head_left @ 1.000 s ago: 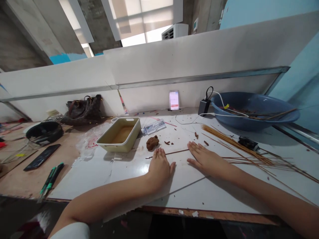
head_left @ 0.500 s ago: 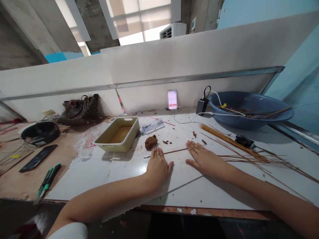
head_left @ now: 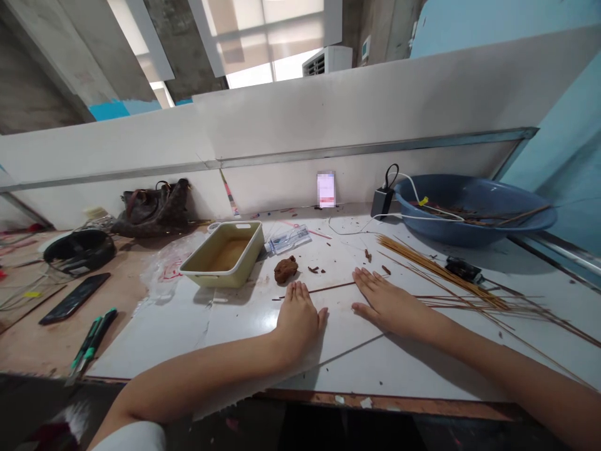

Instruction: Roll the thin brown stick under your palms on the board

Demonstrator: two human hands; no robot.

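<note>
From my head view, my left hand (head_left: 298, 324) and right hand (head_left: 387, 307) rest flat on the tabletop (head_left: 154, 338), both grips released, unchanged from a moment ago. A thin stick (head_left: 331, 288) runs under my left fingers toward my right hand; a brown lump (head_left: 286, 269) sits just beyond, near the tray (head_left: 220, 254).

The left hand (head_left: 298, 324) and right hand (head_left: 389, 307) are bare, with short, unpainted fingernails and nothing worn on the fingers or wrists. Both forearms are bare and smooth, the left forearm (head_left: 197, 369) and right forearm (head_left: 507, 357) alike. A plain white sleeve (head_left: 131, 437) of soft-looking fabric ends above the left elbow, its edge cut off by the bottom of the view.
</note>
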